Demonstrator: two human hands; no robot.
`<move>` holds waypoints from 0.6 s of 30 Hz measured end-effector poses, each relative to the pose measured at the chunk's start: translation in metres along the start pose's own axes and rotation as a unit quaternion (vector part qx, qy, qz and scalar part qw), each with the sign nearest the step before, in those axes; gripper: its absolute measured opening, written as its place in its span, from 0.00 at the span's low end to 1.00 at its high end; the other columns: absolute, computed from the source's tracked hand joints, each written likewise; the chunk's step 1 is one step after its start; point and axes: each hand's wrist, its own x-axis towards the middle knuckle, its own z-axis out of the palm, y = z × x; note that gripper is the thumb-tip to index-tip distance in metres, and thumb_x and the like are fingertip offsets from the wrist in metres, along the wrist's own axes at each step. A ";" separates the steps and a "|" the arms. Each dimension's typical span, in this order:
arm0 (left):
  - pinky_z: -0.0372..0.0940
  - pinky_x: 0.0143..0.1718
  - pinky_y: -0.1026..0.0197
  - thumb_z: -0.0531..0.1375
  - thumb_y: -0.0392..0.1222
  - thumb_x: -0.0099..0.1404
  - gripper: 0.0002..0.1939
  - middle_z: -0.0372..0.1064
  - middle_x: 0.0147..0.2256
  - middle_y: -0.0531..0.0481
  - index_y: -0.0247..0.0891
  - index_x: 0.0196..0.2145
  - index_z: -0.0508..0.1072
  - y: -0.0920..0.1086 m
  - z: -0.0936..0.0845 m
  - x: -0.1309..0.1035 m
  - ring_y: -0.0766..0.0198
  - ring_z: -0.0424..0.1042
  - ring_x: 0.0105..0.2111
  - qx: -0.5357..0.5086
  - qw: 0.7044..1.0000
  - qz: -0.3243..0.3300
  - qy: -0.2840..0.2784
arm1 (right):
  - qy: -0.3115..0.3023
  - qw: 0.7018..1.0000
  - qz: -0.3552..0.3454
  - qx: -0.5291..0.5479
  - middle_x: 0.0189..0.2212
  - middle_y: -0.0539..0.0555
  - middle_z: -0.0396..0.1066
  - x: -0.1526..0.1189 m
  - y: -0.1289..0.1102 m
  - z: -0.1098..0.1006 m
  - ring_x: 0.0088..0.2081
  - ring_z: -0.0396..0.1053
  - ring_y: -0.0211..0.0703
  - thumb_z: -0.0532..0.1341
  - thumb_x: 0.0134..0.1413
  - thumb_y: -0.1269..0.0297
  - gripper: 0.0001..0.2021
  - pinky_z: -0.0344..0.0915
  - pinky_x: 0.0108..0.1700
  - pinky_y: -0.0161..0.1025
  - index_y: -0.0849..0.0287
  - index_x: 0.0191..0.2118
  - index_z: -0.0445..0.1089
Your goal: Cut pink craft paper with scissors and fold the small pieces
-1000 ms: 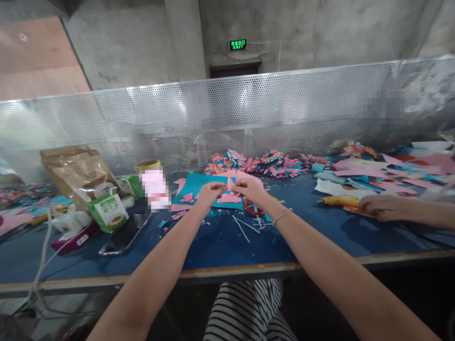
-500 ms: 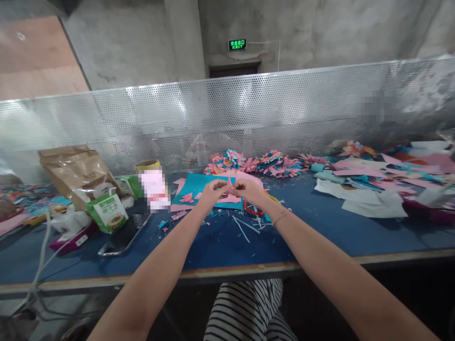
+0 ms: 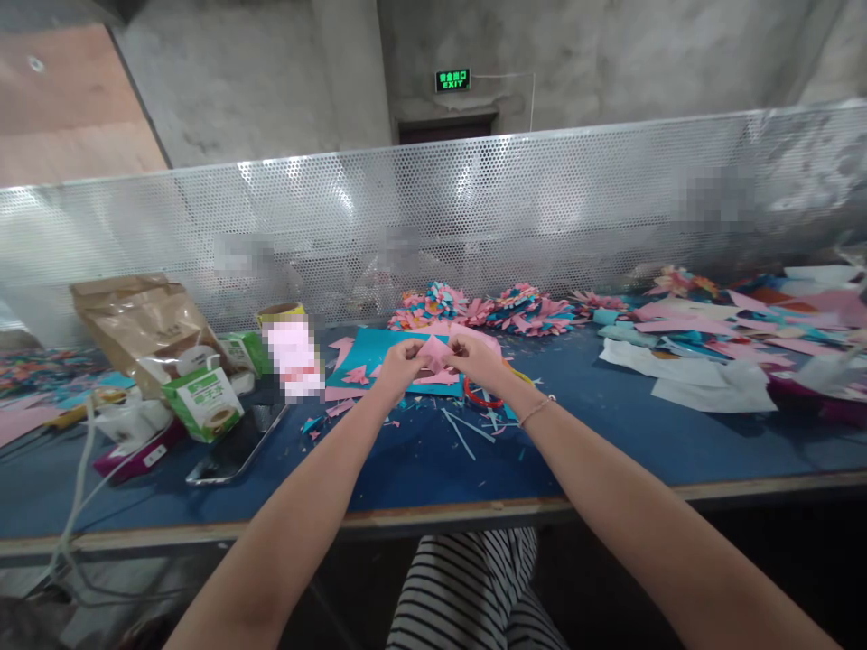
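**Paper folding between both hands, above the counter**

Both hands meet over the middle of the counter point(image 3: 433, 469). The left hand point(image 3: 399, 363) and the right hand point(image 3: 480, 359) hold one small pink paper point(image 3: 433, 350) between them, a little above the teal sheet point(image 3: 379, 350) that lies flat on the blue surface. The fingers of each hand are pressed together on an edge of the paper, pinching it from the two sides; the paper looks partly opened or creased, but the exact fold is too small to tell.

The step in hand seems to be the shaping of this piece, a fold or a pleat. The next move probably calls for a firm pinch on one side while the other fingers slide along the crease, so the thin paper does not tear or slip.

Red scissors point(image 3: 482, 397) lie just beside the right wrist, among cut scraps. Finished paper flowers point(image 3: 488, 309) stand behind, near the metal screen point(image 3: 433, 217). A phone point(image 3: 237, 447) and a green carton point(image 3: 205, 403) are well apart to the left.
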 end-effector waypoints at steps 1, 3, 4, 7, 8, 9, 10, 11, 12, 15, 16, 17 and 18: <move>0.67 0.31 0.58 0.61 0.34 0.42 0.11 0.68 0.27 0.51 0.33 0.28 0.69 0.000 0.000 0.000 0.66 0.68 0.26 -0.004 1.000 -0.003 -0.005 | -0.001 1.000 0.000 0.007 0.21 0.46 0.56 0.000 -0.001 0.000 0.23 0.61 0.34 0.55 0.38 0.65 0.06 0.60 0.25 0.32 0.59 0.22 0.55; 0.66 0.31 0.58 0.62 0.35 0.42 0.13 0.68 0.26 0.51 0.33 0.29 0.69 -0.001 -0.001 0.000 0.66 0.68 0.26 -0.013 1.000 -0.005 -0.021 | -0.006 1.000 -0.011 0.013 0.21 0.46 0.55 -0.001 -0.002 0.001 0.23 0.60 0.33 0.55 0.38 0.65 0.06 0.61 0.26 0.32 0.59 0.22 0.55; 0.66 0.32 0.58 0.62 0.35 0.41 0.14 0.68 0.26 0.51 0.33 0.30 0.69 -0.001 -0.001 0.000 0.66 0.68 0.25 -0.017 0.999 -0.005 -0.028 | -0.010 1.000 -0.019 0.013 0.21 0.46 0.55 -0.001 -0.002 0.001 0.23 0.60 0.33 0.55 0.38 0.65 0.06 0.61 0.26 0.32 0.59 0.22 0.55; 0.66 0.31 0.60 0.63 0.36 0.40 0.15 0.68 0.26 0.51 0.33 0.29 0.69 -0.001 -0.001 0.000 0.67 0.68 0.25 -0.026 0.999 -0.005 -0.025 | -0.023 0.999 -0.041 0.011 0.21 0.46 0.56 0.000 0.000 0.000 0.23 0.59 0.33 0.55 0.39 0.65 0.05 0.59 0.26 0.32 0.60 0.22 0.58; 0.65 0.30 0.60 0.64 0.37 0.40 0.15 0.68 0.25 0.51 0.33 0.29 0.69 -0.001 -0.001 0.000 0.67 0.68 0.25 -0.028 0.999 -0.008 -0.018 | -0.023 0.999 -0.042 0.015 0.21 0.46 0.56 0.001 0.001 -0.001 0.23 0.59 0.32 0.55 0.38 0.65 0.05 0.59 0.26 0.32 0.60 0.22 0.59; 0.65 0.30 0.60 0.64 0.37 0.40 0.14 0.67 0.24 0.51 0.33 0.28 0.69 -0.001 0.000 0.000 0.67 0.67 0.24 -0.030 0.999 -0.012 -0.014 | -0.021 0.999 -0.037 0.024 0.20 0.46 0.57 0.001 0.002 -0.001 0.23 0.58 0.32 0.55 0.38 0.65 0.05 0.58 0.27 0.32 0.60 0.22 0.60; 0.65 0.30 0.60 0.64 0.37 0.40 0.14 0.67 0.24 0.52 0.33 0.28 0.69 0.000 0.000 0.000 0.68 0.67 0.24 -0.032 0.999 -0.016 -0.012 | -0.016 0.999 -0.029 0.037 0.20 0.46 0.57 0.002 0.003 -0.001 0.23 0.58 0.32 0.55 0.37 0.65 0.04 0.58 0.27 0.32 0.61 0.22 0.60; 0.65 0.30 0.60 0.63 0.37 0.40 0.13 0.67 0.23 0.52 0.33 0.27 0.69 0.001 0.000 0.000 0.68 0.67 0.24 -0.033 0.999 -0.021 -0.011 | -0.012 0.998 -0.019 0.053 0.20 0.45 0.57 0.002 0.004 -0.001 0.23 0.58 0.32 0.56 0.36 0.66 0.04 0.58 0.27 0.32 0.61 0.22 0.61; 0.65 0.29 0.60 0.63 0.37 0.40 0.13 0.66 0.23 0.53 0.33 0.27 0.69 0.001 0.000 0.000 0.69 0.67 0.23 -0.034 0.999 -0.025 -0.011 | -0.009 0.997 -0.009 0.072 0.20 0.45 0.57 0.003 0.005 0.000 0.23 0.58 0.32 0.56 0.35 0.66 0.04 0.58 0.27 0.32 0.61 0.22 0.61; 0.65 0.29 0.60 0.63 0.36 0.40 0.11 0.66 0.21 0.54 0.33 0.25 0.69 0.002 -0.001 0.000 0.70 0.66 0.21 -0.041 0.999 -0.029 -0.005 | -0.009 0.992 0.020 0.128 0.19 0.46 0.58 0.004 0.008 0.001 0.23 0.59 0.32 0.57 0.34 0.67 0.04 0.58 0.27 0.32 0.60 0.21 0.62; 0.65 0.29 0.61 0.63 0.34 0.39 0.10 0.66 0.21 0.54 0.33 0.25 0.69 0.002 -0.001 0.001 0.70 0.66 0.21 -0.049 0.998 -0.032 -0.001 | -0.011 0.989 0.028 0.146 0.19 0.46 0.58 0.004 0.008 0.002 0.23 0.59 0.32 0.57 0.33 0.67 0.04 0.59 0.27 0.32 0.60 0.21 0.62; 0.65 0.28 0.61 0.62 0.33 0.39 0.10 0.66 0.21 0.54 0.33 0.25 0.70 0.002 -0.001 0.001 0.70 0.66 0.21 -0.060 0.998 -0.037 0.005 | -0.013 0.985 0.036 0.166 0.19 0.46 0.59 0.004 0.009 0.002 0.23 0.59 0.32 0.57 0.33 0.67 0.03 0.59 0.27 0.32 0.60 0.20 0.62; 0.65 0.28 0.61 0.62 0.32 0.39 0.10 0.66 0.20 0.54 0.33 0.25 0.70 0.002 -0.001 0.002 0.70 0.66 0.20 -0.073 0.996 -0.044 0.012 | -0.013 0.982 0.043 0.186 0.19 0.46 0.59 0.004 0.009 0.003 0.23 0.59 0.32 0.58 0.33 0.68 0.03 0.59 0.28 0.32 0.60 0.20 0.62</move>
